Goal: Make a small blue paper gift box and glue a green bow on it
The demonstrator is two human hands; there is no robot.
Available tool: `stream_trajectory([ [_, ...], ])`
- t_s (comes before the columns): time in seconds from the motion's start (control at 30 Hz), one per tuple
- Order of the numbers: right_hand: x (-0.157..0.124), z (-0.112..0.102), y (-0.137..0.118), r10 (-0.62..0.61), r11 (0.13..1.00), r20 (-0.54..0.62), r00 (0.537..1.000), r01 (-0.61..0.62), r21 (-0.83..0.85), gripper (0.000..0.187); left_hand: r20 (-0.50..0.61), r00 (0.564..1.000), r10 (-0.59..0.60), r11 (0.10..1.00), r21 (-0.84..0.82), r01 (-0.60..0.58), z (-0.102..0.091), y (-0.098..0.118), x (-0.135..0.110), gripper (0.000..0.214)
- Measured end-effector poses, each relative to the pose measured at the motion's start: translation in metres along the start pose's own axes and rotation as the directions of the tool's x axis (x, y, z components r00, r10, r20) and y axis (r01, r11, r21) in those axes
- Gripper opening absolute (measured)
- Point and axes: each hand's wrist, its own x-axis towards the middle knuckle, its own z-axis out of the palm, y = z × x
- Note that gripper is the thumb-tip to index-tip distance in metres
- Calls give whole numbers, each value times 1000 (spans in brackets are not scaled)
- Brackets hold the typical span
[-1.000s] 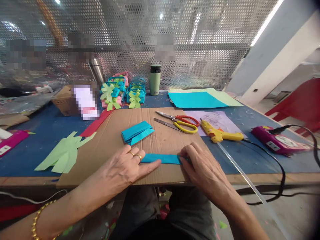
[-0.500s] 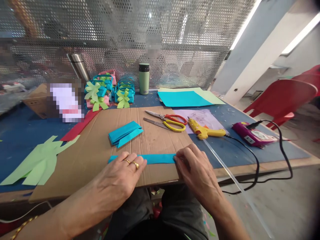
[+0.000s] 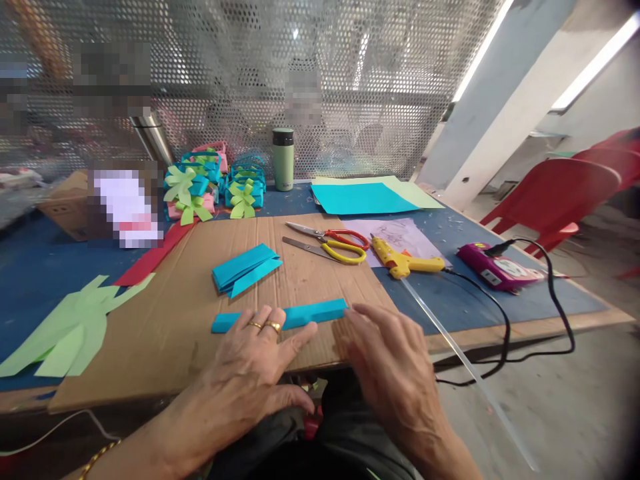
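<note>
A narrow folded strip of blue paper (image 3: pixel 320 312) lies crosswise near the front of a brown cardboard sheet (image 3: pixel 173 327). My left hand (image 3: pixel 255 360) rests on the strip's left part, fingertips on the paper and thumb spread away, covering some of it. At the strip's right end is my right hand (image 3: pixel 393 367), its fingers stretched out and slightly blurred; whether they touch the paper is unclear. Just behind the strip lies a folded bundle of blue paper (image 3: pixel 247 270). Scissors (image 3: pixel 345 252) with one red and one yellow handle lie spread farther back.
A yellow glue gun (image 3: pixel 400 259) with a long clear glue stick (image 3: pixel 470 370) and a purple power socket (image 3: pixel 495 267) are on the right. Blue sheets (image 3: pixel 365 198), a green bottle (image 3: pixel 283 160) and paper flower baskets (image 3: pixel 243 193) stand behind. Green cutouts (image 3: pixel 75 327) lie left.
My left thumb has spread away from the strip. My right fingers have loosened from its right end and straightened. The strip's right end now sits slightly raised toward the back.
</note>
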Motion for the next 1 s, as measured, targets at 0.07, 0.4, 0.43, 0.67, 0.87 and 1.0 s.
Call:
stream_trajectory([
  [0.07, -1, 6, -8, -115, 993, 53, 992, 114, 28, 36, 20, 1000, -12, 1000, -12, 12, 0, -2, 2, 88],
  [0.4, -10, 27, -18, -111, 994, 113, 987, 111, 6, 53, -82, 991, -109, 988, 103, 118, 1, 9, -9, 74],
  [0.43, -10, 26, -18, -111, 994, 115, 987, 112, -1, 53, -96, 987, -132, 984, 106, 142, 2, 12, -10, 72],
  [0.67, -1, 20, -17, -97, 994, 97, 991, 102, -46, 58, -188, 955, -230, 953, 154, 260, 14, 31, -17, 63],
  [0.87, 7, 15, -14, -97, 995, 141, 985, 99, -5, 60, -144, 956, -255, 933, 223, 282, 13, 40, -15, 63],
  [1.0, 12, 7, -10, -99, 995, 161, 982, 98, 12, 60, -89, 951, -297, 922, 234, 310, 12, 44, -12, 67],
])
